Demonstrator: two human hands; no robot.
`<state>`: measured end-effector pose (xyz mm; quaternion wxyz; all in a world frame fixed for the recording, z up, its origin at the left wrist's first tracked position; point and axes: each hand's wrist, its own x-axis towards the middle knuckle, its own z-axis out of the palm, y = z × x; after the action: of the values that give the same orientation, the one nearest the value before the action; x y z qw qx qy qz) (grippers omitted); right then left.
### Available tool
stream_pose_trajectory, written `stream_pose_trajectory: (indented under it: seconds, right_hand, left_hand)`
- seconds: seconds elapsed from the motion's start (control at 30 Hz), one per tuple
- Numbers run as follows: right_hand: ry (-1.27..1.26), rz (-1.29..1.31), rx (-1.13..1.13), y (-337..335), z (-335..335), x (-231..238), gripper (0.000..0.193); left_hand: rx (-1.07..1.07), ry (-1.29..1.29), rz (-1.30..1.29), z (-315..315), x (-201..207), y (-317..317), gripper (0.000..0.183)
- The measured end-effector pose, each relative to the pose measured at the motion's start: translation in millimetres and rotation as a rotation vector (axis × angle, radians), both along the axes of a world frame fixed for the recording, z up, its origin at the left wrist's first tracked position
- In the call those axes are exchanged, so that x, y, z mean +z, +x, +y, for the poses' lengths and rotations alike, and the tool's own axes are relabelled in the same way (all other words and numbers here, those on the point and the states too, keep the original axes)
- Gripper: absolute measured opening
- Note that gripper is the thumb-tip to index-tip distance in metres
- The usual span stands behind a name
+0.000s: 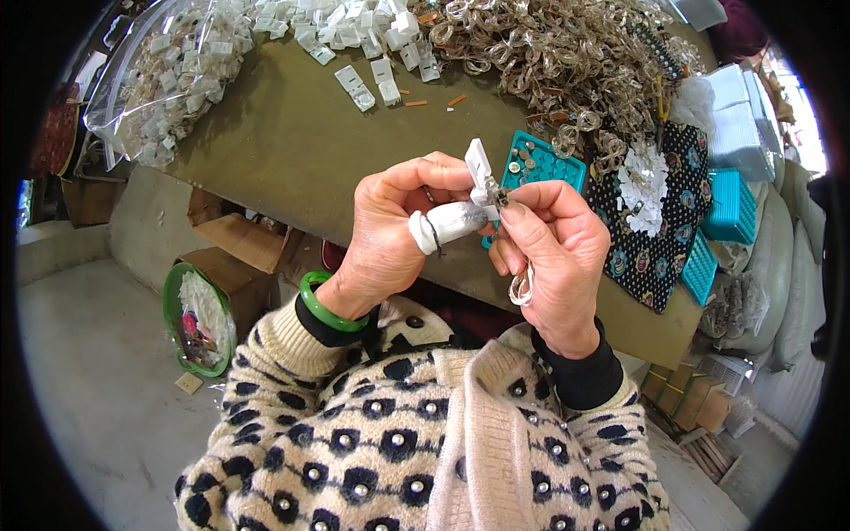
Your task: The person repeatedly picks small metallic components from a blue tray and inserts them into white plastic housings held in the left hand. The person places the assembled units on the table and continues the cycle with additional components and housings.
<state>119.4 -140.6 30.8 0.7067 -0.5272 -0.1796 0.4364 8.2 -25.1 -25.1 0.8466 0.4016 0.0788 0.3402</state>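
My left hand [382, 217] is closed on a small white plastic case [479, 166], held up over the table's near edge. A white wrap with a dark band covers one of its digits, grey at the tip. My right hand [564, 265] pinches at the case's lower end, where a small dark part sits between the fingertips. A looped bundle of thin pale wire [522, 287] hangs from the right palm. Just beyond the hands lies a teal tray [569, 168] with several round silver discs, like button cells. My fingers hide the join between wire and case.
White cases [354, 25] lie heaped at the far edge, beside a large pile of coiled thin wire [540, 57]. A clear bag [164, 97] sits far left. Patterned cloth [651, 274] bearing white scraps [644, 186] lies right, near teal baskets [731, 208]. A green basket [174, 305] stands on the floor.
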Motion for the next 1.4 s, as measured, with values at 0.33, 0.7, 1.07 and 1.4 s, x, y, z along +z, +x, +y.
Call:
stream_pose_trajectory:
  seconds: [0.33, 0.7, 1.07, 1.4]
  right_hand:
    - [-0.087, -0.154, 0.147, 16.9, -7.6, 9.7, 0.005]
    - [-0.042, -0.260, -0.003, 2.9, -6.9, 3.6, 0.003]
    - [-0.099, -0.623, -0.018, -7.3, -1.2, 5.2, 0.001]
    - [-0.103, -0.376, 0.034, -7.2, -0.1, 6.1, 0.006]
  left_hand:
    - [-0.121, 0.042, 0.069, 5.7, 4.7, -1.6, 0.020]
    - [-0.012, 0.086, 0.024, -0.1, -0.1, -2.1, 0.024]
    - [0.057, 0.236, 0.043, 2.7, -2.2, -7.4, 0.025]
    - [0.049, 0.211, -0.012, 5.1, -5.1, -8.9, 0.024]
